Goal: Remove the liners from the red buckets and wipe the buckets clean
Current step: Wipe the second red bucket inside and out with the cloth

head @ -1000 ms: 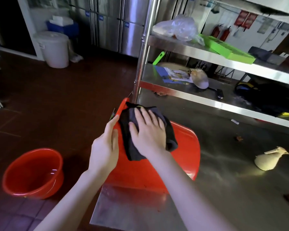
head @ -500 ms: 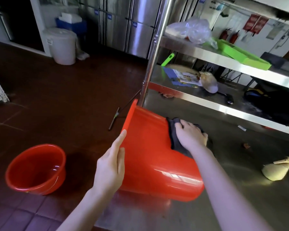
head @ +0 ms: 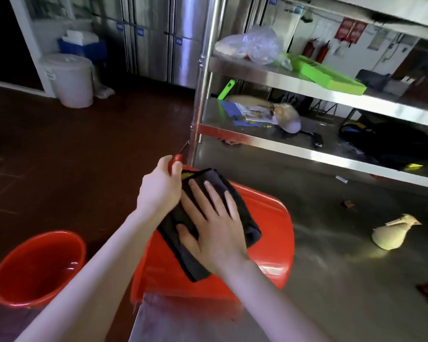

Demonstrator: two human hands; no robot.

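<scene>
A red bucket (head: 265,233) lies on its side on the steel table (head: 344,280), mouth toward the left edge. My left hand (head: 160,187) grips its rim at the top. A dark cloth (head: 235,206) is spread over the bucket's outer wall, and my right hand (head: 215,225) presses flat on it with fingers spread. A second red bucket (head: 37,267) stands upright on the floor at the lower left, with a little liquid at its bottom. No liner shows on either bucket.
A steel shelf rack (head: 294,77) rises behind the table with a plastic bag (head: 252,45), a green tray (head: 329,75) and papers. A cream cloth lump (head: 391,235) lies on the table at right. A white lidded bin (head: 69,80) stands on the dark floor.
My right hand slid the cloth from the bucket's far side back over the top toward its rim. My left hand shifted up from the rim's side to its top.
</scene>
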